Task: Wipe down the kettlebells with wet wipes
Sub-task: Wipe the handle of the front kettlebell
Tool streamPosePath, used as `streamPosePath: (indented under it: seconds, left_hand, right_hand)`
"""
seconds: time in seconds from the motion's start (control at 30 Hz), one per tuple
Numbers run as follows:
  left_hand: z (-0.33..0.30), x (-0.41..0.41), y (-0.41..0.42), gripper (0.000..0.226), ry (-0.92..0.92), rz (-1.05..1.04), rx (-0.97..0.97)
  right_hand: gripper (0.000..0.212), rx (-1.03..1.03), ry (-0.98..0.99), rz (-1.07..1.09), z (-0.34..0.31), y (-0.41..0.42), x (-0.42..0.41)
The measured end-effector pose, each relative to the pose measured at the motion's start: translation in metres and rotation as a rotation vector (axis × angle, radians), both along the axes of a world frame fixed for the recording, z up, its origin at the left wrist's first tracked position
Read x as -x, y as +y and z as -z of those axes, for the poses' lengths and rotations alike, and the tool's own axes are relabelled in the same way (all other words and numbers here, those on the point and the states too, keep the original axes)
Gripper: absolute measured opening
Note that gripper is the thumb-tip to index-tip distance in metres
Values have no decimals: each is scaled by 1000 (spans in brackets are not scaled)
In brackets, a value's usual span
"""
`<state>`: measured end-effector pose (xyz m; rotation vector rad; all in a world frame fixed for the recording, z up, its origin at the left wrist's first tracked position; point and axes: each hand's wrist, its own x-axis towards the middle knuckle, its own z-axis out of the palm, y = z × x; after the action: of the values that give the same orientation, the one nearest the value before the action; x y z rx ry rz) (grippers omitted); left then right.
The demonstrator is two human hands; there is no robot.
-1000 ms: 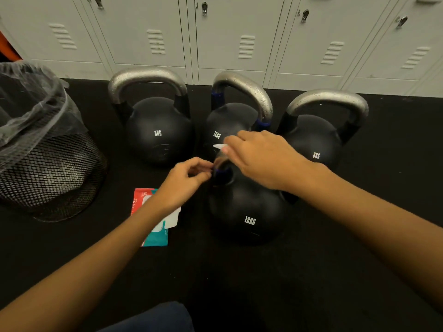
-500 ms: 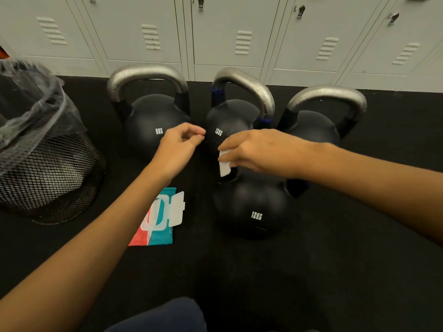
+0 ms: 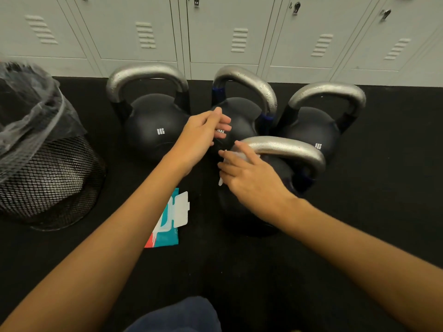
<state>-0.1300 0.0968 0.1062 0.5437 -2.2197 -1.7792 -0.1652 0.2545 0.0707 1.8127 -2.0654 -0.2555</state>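
Two hands were seen over a cluster of four kettlebells on a black floor. A crumpled wet wipe [image 3: 233, 156] was pinched under the curled fingers of the right hand [image 3: 251, 178] and pressed against the left end of the silver handle of the nearest kettlebell [image 3: 282, 149], whose black body sat just below the wrist. The left hand [image 3: 203, 137] was held just above and beside it, in front of the middle kettlebell [image 3: 242, 121]; its fingers were loosely bent, and nothing could be made out in them. Behind, the left kettlebell [image 3: 153, 125] and the right kettlebell [image 3: 316, 125] stood upright, close to the middle one.

A pack of wet wipes [image 3: 170, 224] lay on the floor beside the left forearm, its flap open. A mesh bin [image 3: 48, 173] lined with clear plastic stood well apart on the left, and grey lockers [image 3: 227, 32] ran along the back.

Only the handle's end appeared to be covered, so much wiping was judged to remain. With so small a wad, the handle's underside and the body could be missed. With the bells packed so closely, fingers could be caught between handles. The pack, left open, could dry out.
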Motion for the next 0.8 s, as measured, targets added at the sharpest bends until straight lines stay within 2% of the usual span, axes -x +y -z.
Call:
streamPosePath:
  seconds: [0.07, 0.13, 0.23, 0.3, 0.4, 0.47, 0.6, 0.67, 0.8]
  left_hand:
    - [0, -1, 0, 33, -7, 22, 4]
    - [0, -2, 1, 33, -21, 34, 1]
    - [1, -3, 1, 34, -34, 40, -5]
    - [2, -3, 3, 35, -45, 48, -2]
    - [3, -3, 6, 36, -66, 71, 9]
    - [2, -2, 8, 37, -76, 80, 5]
    - [1, -1, 13, 39, -80, 102, 1]
    - [2, -2, 14, 39, -82, 115, 1]
    - [3, -4, 17, 41, -95, 148, 38]
  right_hand:
    - [30, -136, 34, 89, 6, 4, -11]
    - [40, -298, 51, 174, 16, 13, -16]
    - [48, -285, 18, 148, 25, 21, -17]
    - [47, -157, -116, 113, 28, 23, -15]
    - [35, 30, -384, 122, 23, 28, -19]
    - [27, 193, -688, 285, 14, 31, -28]
    - [29, 665, -1188, 693, 2, 30, -48]
    - [27, 872, -1340, 832, -1, 25, -52]
    - [22, 1288, -1499, 982, -6, 15, -51]
